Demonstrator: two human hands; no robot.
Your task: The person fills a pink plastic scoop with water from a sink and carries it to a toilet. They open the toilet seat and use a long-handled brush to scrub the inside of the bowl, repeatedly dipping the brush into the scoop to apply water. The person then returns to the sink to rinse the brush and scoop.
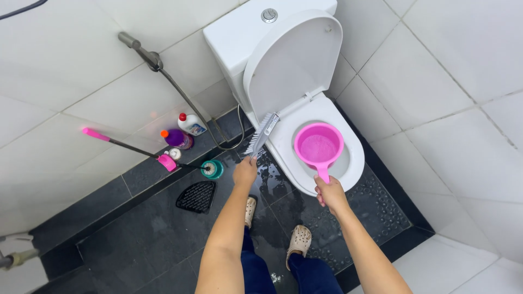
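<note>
A white toilet (pixel 354 163) stands against the tiled wall with its lid (pixel 291 57) raised. My right hand (pixel 330 194) grips the handle of a pink water scoop (pixel 318 147), held level over the bowl. My left hand (pixel 245 171) holds a white scrub brush (pixel 262 134) by its handle, bristles pointing up and left beside the toilet's left rim. Both forearms reach forward from the bottom of the frame. My feet in beige clogs (pixel 299 239) stand on the wet dark floor.
A pink-handled toilet brush (pixel 131 146) leans in a teal holder (pixel 213 169) at the left wall. A purple bottle (pixel 177 138) and a white bottle (pixel 190 124) stand behind it. A spray hose (pixel 180 92) hangs on the wall. A black drain cover (pixel 196 196) lies on the floor.
</note>
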